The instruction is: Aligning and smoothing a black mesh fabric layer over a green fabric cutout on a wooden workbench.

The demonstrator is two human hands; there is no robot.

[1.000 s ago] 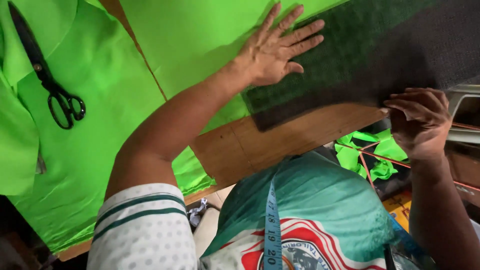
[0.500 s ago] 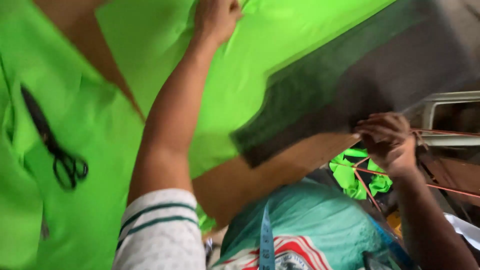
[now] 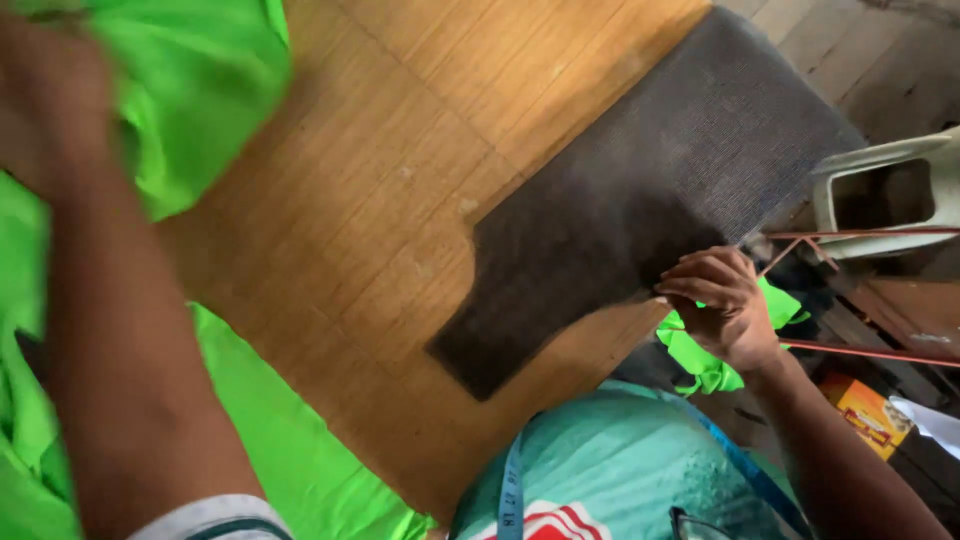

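A: The person's left hand is up at the top left corner, blurred, with bright green fabric bunched around it. The fingers seem closed into the cloth, though the blur makes it impossible to say for sure

B: And the right hand?

A: It sits at the near edge of the wooden table, fingers curled and pinching the rim of the dark grey mat, probably to keep it from sliding on the smooth boards

B: Where does the fabric lie?

A: Mostly along the left side: a gathered mass under the raised hand, and a flatter sheet running down the lower left of the table, beside the forearm. A smaller green scrap hangs below the right hand, off the table edge

B: How much room is there?

A: A broad bare strip of wood runs between the fabric and the mat, so the middle is open. The mat lies at a slant, its near corner close to the table's front edge. To the right, past the table, there are a pale plastic stool, thin reddish rods and a yellow box, so that side is crowded. A blue tape measure hangs round the person's neck over a teal shirt
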